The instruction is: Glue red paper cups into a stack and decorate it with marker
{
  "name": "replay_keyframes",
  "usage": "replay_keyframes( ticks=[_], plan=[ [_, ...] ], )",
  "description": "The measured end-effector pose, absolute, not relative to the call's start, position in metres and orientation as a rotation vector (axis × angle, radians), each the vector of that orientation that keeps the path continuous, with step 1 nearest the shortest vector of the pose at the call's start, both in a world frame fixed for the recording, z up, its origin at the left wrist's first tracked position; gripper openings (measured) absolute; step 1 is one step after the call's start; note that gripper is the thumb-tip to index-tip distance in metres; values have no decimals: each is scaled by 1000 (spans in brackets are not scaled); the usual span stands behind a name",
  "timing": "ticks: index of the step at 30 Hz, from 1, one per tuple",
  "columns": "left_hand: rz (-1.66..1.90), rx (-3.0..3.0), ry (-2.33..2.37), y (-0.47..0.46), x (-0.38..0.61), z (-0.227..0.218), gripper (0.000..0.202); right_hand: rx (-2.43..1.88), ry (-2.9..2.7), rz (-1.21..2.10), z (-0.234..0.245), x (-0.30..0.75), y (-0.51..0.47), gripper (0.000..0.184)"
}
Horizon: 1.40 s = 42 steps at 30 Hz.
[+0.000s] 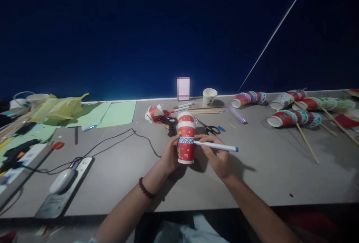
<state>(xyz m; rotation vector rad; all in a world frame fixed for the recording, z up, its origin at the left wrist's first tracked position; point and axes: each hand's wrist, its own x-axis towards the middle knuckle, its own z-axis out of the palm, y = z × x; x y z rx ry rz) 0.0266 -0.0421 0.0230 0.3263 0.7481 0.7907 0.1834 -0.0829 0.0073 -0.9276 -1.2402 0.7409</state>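
A stack of red paper cups [186, 152] with white rims and a blue wave-patterned band stands in front of me, above the grey table. My left hand [170, 155] grips the stack from its left side, with a beaded bracelet on the wrist. In my right hand [216, 157] is a white marker [221, 146] with a blue end. Its tip points left and meets the right edge of the blue band, though I cannot tell whether it touches. The fingers of the right hand reach close to the cups, and some left fingers are hidden behind them.
Behind the cups lie a glue gun [171, 127], scissors [212, 129], wooden sticks [207, 111] and a white cup [209, 97]. Several joined cups on sticks [297, 118] lie at right. Green paper [117, 114], a power strip [24, 162] and a cable [106, 138] occupy the left.
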Motion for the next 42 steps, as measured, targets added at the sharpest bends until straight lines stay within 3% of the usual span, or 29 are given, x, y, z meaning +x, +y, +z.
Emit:
replay_keyframes(
  ticks=[42],
  plan=[
    [786,287,815,-43,28,29,38,-935,-1274,689,5,184,-83,7]
  ],
)
